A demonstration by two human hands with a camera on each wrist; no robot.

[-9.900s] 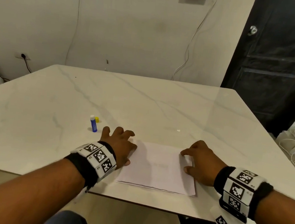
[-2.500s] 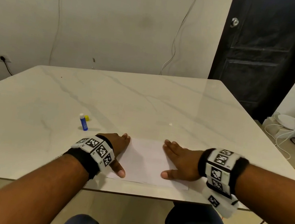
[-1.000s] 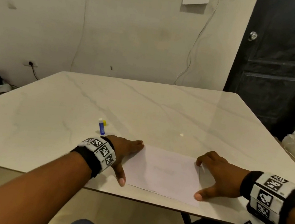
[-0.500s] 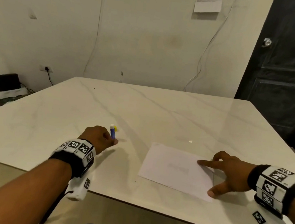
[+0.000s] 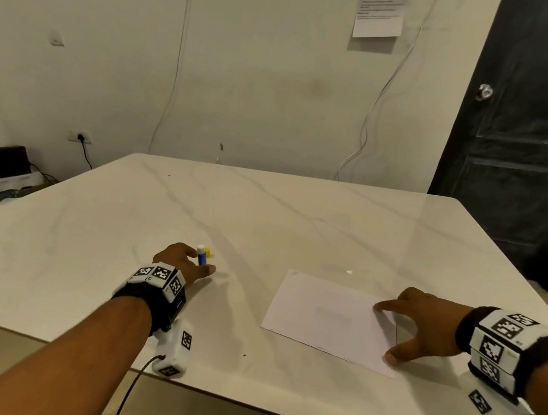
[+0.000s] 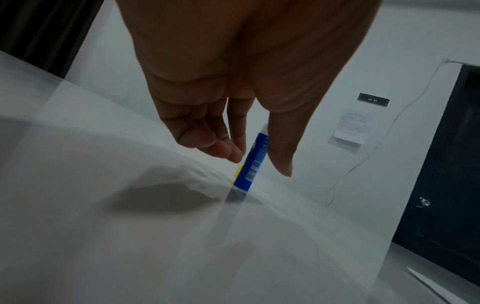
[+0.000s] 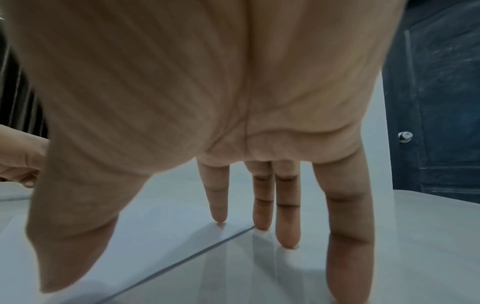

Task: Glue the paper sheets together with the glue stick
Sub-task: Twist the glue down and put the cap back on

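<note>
Glue stick [image 5: 202, 256] stands upright on table [image 5: 299, 217], well left of paper sheets [image 5: 328, 319]. Left hand [image 5: 183, 261] has thumb and fingers apart around it, not clearly clamped. Right hand [image 5: 423, 325] is spread, fingertips [image 7: 219, 218] pressing the sheets' right edge. Stick likely light, rigid, smooth, tippy; take it mid-barrel.

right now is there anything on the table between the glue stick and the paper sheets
Nothing visible does. The glue stick stands upright at the left hand, and only bare table lies between it and the paper sheets, which the right hand touches.
</note>
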